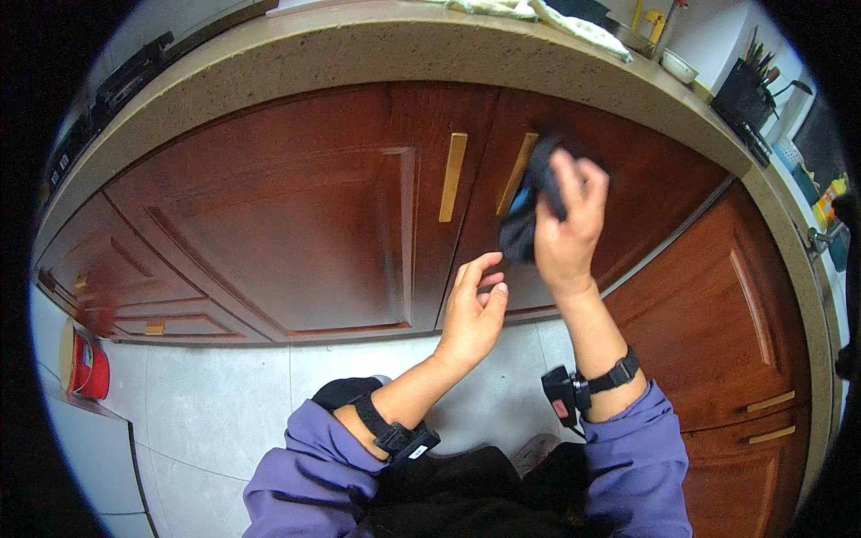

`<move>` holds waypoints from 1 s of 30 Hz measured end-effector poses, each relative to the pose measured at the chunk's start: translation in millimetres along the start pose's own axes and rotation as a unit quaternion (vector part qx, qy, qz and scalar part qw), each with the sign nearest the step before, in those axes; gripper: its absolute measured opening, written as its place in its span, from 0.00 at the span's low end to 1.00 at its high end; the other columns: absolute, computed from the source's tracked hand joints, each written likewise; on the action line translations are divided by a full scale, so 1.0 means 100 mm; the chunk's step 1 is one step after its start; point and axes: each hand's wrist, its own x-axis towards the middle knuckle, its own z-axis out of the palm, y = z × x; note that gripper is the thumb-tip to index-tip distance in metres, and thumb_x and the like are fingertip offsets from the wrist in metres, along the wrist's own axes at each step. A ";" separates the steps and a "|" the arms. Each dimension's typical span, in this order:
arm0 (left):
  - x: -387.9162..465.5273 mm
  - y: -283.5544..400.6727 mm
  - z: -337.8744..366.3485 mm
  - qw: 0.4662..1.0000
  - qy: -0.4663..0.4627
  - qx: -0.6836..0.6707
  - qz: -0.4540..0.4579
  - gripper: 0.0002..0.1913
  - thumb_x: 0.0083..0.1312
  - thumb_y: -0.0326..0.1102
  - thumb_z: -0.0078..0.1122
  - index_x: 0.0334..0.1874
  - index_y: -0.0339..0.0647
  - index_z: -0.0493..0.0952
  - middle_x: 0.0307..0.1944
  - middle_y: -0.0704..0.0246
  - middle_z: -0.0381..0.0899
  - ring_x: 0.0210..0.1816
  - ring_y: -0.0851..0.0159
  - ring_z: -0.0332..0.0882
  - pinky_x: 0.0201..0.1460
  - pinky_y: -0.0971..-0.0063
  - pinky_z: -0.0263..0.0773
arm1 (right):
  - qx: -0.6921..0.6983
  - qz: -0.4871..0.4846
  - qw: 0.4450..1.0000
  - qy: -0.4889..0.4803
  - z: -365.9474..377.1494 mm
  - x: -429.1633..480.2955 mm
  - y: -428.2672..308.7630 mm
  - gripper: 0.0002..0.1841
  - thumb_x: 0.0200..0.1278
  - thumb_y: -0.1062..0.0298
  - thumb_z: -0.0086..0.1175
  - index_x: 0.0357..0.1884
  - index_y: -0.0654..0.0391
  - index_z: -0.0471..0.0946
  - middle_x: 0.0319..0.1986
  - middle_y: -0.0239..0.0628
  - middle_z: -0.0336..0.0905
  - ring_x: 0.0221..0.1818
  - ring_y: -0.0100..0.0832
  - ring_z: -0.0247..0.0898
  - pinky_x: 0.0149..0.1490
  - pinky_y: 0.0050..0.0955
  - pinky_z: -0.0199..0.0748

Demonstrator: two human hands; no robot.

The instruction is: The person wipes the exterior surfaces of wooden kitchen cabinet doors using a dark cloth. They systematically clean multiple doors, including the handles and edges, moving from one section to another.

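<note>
My right hand (pixel 570 239) grips a dark cloth (pixel 516 235) with a small blue patch, blurred by motion. The cloth is beside the gold handle (pixel 518 171) of a reddish-brown wooden cabinet door (pixel 639 181); whether it touches the door, I cannot tell. Just below and left of it is my left hand (pixel 472 315), holding nothing, its fingers loosely bent and apart. Its fingertips come close to the cloth's lower edge. A second gold handle (pixel 453 178) is on the adjoining panelled door (pixel 316 235) to the left.
A speckled stone countertop (pixel 363 54) juts above the doors. On it lie a pale cloth (pixel 585 37), a white bowl (pixel 679 66) and a black utensil holder (pixel 743 94). More cabinets (pixel 706 296) adjoin at right. A red bucket (pixel 91 368) stands at far left on the tiled floor (pixel 202 397).
</note>
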 end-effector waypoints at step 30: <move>-0.59 -0.25 -0.41 0.962 0.102 -0.190 -0.165 0.31 0.63 0.37 0.62 0.64 0.41 0.57 0.48 0.63 0.72 0.45 0.64 0.76 0.45 0.74 0.76 | 0.472 0.462 0.646 -0.383 -0.07 -1.37 -0.56 0.31 0.71 0.43 0.37 0.59 0.61 0.69 0.54 0.41 0.73 0.55 0.33 0.69 0.61 0.29 0.63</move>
